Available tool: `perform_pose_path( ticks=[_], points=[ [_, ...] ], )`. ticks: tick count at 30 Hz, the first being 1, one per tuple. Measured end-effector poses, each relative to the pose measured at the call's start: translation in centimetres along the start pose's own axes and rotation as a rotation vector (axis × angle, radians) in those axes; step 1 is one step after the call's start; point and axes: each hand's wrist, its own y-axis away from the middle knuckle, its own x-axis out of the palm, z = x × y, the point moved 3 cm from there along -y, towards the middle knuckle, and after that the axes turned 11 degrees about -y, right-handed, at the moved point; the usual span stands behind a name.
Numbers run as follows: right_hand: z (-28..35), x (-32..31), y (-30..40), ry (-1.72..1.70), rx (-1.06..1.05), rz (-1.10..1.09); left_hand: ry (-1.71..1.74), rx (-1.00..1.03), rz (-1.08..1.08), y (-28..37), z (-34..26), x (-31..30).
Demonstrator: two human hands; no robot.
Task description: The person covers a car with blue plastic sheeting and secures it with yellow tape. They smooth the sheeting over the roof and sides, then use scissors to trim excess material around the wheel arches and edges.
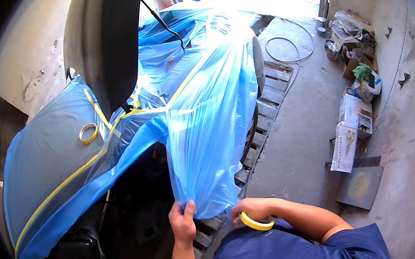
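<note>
Blue plastic masking film is draped over a vehicle body, with yellow masking tape stuck along it. My left hand pinches the film's lower edge between thumb and fingers. At the film's lower right corner is my right hand, gripping the edge; a roll of yellow tape hangs at that hand. A second tape roll lies on the film-covered panel at the left. Dark, shadowed space shows below the film, its details hard to make out.
A raised dark panel stands above the film. Slatted pallets and a hose lie on the floor. Along the right wall are boxes, bags, cans and gold-handled scissors; a flat board is nearer me.
</note>
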Motion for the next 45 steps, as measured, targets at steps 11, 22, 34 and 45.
perform_pose_path(
  ticks=[11, 22, 34, 45],
  points=[
    [8.2, 0.5, -0.9, 0.305, -0.5, -0.542, -0.705, 0.438, -0.047, 13.7, 2.6, -2.8],
    [7.2, 9.0, -8.7, 0.41, -0.307, -0.344, -0.717, 0.609, 0.197, 17.5, 10.0, -7.1],
    [4.8, 18.5, -6.1, 0.137, -0.196, -0.29, 0.788, 0.006, 0.343, 4.2, 13.7, -13.9],
    [-2.4, 23.2, -6.2, 0.156, -0.047, -0.077, 0.01, 0.403, -0.176, 13.1, 4.6, -18.8]
  ],
)
